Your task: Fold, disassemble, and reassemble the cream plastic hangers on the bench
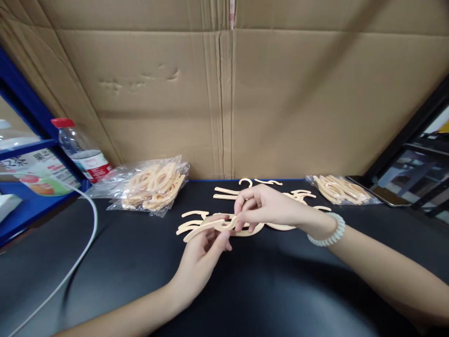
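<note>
My left hand (203, 255) pinches a small beige plastic hanger (206, 227) just above the black table (122, 262), fingers closed on its arm. My right hand (266, 208), with a white bead bracelet on the wrist, grips the same hanger near its hook end with bent fingers. Several more loose beige hangers (228, 192) lie flat on the table behind and beneath both hands.
A clear bag of hangers (154, 185) lies at the back left, a second bag (342, 189) at the back right beside a phone (382, 193). A water bottle (82, 152) stands on a blue shelf at left. A white cable (80, 252) crosses the table. A cardboard wall rises behind.
</note>
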`<state>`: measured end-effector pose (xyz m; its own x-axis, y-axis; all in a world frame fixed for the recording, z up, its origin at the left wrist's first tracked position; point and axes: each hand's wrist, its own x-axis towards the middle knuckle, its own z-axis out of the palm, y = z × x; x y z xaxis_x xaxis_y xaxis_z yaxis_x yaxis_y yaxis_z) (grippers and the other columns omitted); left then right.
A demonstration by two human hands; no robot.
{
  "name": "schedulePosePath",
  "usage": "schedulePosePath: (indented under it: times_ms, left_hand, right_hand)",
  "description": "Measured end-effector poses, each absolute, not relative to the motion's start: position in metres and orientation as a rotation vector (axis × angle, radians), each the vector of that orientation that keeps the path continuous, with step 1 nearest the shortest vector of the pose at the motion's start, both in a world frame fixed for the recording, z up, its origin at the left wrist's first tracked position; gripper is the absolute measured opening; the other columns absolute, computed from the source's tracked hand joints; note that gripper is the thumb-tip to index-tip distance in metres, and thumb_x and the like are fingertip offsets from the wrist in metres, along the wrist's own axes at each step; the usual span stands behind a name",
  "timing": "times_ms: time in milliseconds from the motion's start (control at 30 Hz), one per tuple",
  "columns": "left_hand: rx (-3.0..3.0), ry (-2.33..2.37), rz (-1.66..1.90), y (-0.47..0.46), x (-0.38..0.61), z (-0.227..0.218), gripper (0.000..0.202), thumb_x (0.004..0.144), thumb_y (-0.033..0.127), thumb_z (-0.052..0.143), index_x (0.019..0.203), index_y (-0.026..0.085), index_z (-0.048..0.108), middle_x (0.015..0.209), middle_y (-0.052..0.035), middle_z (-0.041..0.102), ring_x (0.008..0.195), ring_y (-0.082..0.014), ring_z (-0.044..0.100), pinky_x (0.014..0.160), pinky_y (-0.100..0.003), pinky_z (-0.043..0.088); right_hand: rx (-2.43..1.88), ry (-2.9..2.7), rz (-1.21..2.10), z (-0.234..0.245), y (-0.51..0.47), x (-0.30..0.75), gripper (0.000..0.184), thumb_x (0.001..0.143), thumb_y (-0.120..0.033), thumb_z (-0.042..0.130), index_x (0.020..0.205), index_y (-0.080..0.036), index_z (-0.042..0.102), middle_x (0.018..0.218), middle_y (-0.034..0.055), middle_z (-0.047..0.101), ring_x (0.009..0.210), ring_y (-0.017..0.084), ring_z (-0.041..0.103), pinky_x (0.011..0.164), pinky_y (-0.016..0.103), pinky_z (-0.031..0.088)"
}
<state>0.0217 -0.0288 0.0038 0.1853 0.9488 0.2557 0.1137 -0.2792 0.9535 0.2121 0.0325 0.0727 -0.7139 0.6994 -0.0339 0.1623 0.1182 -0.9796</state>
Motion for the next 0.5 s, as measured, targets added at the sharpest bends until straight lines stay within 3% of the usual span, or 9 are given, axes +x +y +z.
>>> schedulePosePath:
  times_ms: [100,233,400,500]
  left_hand:
    - [1.555,1.106,1.179,-0.028,0.021,0.001,0.026,0.088,0.039,0.058,0.077,0.016,0.065,0.074,-0.0036,0.065,0.064,-0.0153,0.060,0.063,-0.027,0.050]
    - [1.483,1.099,1.186,-0.029,0.019,-0.002,0.024,0.086,0.038,0.060,0.075,0.017,0.062,0.072,-0.0023,0.065,0.065,-0.0158,0.060,0.065,-0.028,0.049]
    - [1.463,1.020,1.208,-0.029,0.016,-0.004,0.028,0.091,0.035,0.053,0.070,0.018,0.061,0.071,-0.0025,0.063,0.079,-0.0186,0.061,0.078,-0.030,0.046]
    - [1.455,1.028,1.163,-0.028,0.017,-0.004,0.031,0.094,0.037,0.047,0.077,0.017,0.064,0.071,-0.0023,0.062,0.071,-0.0172,0.058,0.074,-0.030,0.045]
  right_hand:
    - [-0.845,-2.063,1.609,0.072,0.032,0.214,0.020,0.079,-0.031,0.070,0.086,-0.014,0.064,0.077,0.0058,0.074,0.072,0.016,0.070,0.062,0.024,0.057]
    - [-0.975,-2.164,1.304,0.080,0.055,0.235,0.030,0.085,-0.042,0.061,0.092,-0.013,0.067,0.080,0.0081,0.074,0.073,0.017,0.070,0.066,0.028,0.056]
    - [-1.352,-2.412,0.339,0.069,0.097,0.270,0.016,0.085,-0.023,0.055,0.086,-0.016,0.070,0.081,0.0049,0.073,0.073,0.016,0.067,0.069,0.026,0.049]
    - [-1.410,-2.535,0.282,0.053,0.110,0.280,0.009,0.078,-0.018,0.061,0.078,-0.017,0.070,0.072,0.0027,0.072,0.064,0.015,0.064,0.060,0.024,0.044]
